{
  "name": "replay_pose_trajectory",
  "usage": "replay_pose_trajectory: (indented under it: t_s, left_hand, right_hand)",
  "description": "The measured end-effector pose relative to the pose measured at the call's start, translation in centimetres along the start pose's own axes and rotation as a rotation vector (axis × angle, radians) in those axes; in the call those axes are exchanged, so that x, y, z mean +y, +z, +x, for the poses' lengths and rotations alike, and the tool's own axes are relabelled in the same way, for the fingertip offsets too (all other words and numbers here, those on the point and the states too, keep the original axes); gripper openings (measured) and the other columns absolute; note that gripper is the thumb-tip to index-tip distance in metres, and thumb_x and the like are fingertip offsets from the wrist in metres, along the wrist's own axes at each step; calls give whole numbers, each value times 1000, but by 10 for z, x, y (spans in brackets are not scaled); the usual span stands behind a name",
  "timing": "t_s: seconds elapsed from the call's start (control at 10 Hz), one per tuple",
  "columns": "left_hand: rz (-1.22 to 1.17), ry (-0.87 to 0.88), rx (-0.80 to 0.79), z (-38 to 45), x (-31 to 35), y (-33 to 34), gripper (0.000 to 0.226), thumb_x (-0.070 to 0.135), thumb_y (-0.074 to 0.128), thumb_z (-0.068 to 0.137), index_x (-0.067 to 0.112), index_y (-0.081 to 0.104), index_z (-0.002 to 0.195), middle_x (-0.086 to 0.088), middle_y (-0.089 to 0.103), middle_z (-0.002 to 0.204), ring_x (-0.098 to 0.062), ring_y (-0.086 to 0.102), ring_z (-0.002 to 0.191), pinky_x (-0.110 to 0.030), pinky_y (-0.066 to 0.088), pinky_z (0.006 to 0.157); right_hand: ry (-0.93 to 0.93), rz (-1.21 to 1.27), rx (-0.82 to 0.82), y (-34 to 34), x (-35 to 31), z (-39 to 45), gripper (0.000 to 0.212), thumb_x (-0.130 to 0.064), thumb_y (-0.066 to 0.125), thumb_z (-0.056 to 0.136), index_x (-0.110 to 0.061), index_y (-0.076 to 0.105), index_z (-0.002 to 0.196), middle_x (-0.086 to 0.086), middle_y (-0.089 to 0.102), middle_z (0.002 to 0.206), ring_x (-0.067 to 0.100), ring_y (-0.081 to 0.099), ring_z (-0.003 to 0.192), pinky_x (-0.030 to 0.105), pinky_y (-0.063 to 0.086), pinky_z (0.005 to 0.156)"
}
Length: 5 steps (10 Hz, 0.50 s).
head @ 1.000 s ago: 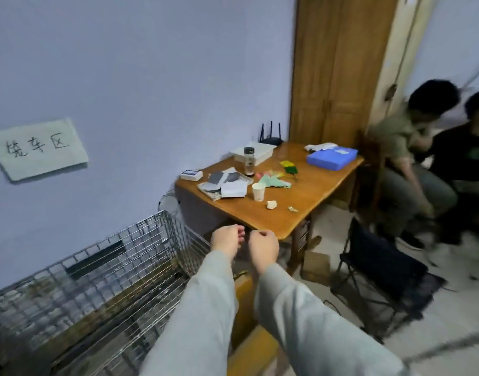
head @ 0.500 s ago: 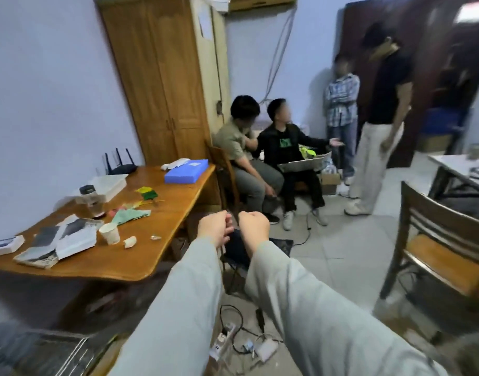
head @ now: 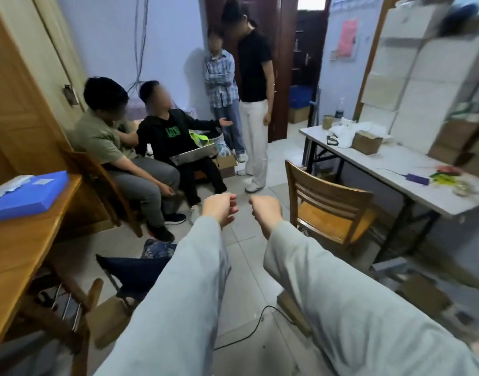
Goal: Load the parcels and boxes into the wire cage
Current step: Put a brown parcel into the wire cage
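Observation:
Both my arms in grey sleeves stretch forward over the tiled floor. My left hand (head: 220,208) and my right hand (head: 265,211) are side by side, fingers curled into loose fists, holding nothing. A small brown cardboard box (head: 366,142) sits on the white folding table (head: 412,172) at the right. Stacked white and brown boxes (head: 422,85) rise behind that table. The wire cage is out of view.
A wooden chair (head: 330,210) stands just right of my hands. Two people sit at the left (head: 108,142), two stand by the door (head: 253,104). A wooden table (head: 18,240) with a blue box (head: 29,195) is at left. A folding stool (head: 135,272) and a cable (head: 254,327) lie below.
My view has swung right, away from the wire cage and the wooden table, toward the people and the white folding table. My hands stay curled and empty and have drifted slightly apart.

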State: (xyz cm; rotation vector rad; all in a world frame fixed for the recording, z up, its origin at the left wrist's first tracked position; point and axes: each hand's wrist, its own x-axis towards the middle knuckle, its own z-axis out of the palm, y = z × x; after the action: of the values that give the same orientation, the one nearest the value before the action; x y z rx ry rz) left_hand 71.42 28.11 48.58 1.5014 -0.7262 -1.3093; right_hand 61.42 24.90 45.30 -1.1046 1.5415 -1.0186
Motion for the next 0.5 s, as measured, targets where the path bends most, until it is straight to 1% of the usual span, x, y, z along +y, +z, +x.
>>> replay_pose_trajectory:
  t_s: [0.1, 0.2, 0.3, 0.4, 0.5]
  left_hand:
    - [33, -12, -97, 27, 7, 26, 25, 13, 41, 96, 17, 53, 74, 0, 50, 72, -11, 45, 58, -21, 33, 59]
    - [92, -25, -201, 47, 7, 51, 25, 12, 42, 95, 15, 53, 73, -1, 49, 71, -12, 46, 58, -21, 34, 59]
    - [147, -38, -339, 52, 4, 78, 27, 9, 39, 96, 13, 53, 74, -1, 49, 70, -12, 46, 59, -21, 35, 58]
    - [182, -65, -423, 49, -4, 101, 24, 9, 41, 96, 11, 57, 78, -4, 54, 77, -12, 49, 59, -22, 38, 58]
    - [235, -72, -489, 57, -26, 134, 17, 10, 46, 94, 9, 62, 98, -3, 58, 82, -12, 52, 61, -20, 40, 56]
  right_hand:
    - [22, 1, 92, -26, 3, 21, 28, -18, 50, 91, -22, 46, 63, 8, 54, 91, 21, 49, 84, 39, 50, 89]
    - [53, 0, 217, -50, 9, 36, 11, -18, 50, 91, -16, 54, 81, 7, 53, 94, 21, 49, 84, 34, 49, 81]
    - [113, 79, 306, -75, 21, 31, 5, -16, 52, 92, -14, 54, 88, 6, 54, 93, 20, 52, 79, 32, 51, 77]
    - [129, 93, 368, -90, 30, 25, 14, -13, 53, 92, -15, 55, 79, 8, 55, 94, 21, 53, 82, 34, 52, 82]
    - [191, 90, 435, -108, 49, 29, 7, -13, 52, 93, -10, 55, 88, 9, 56, 94, 22, 53, 84, 33, 50, 83]
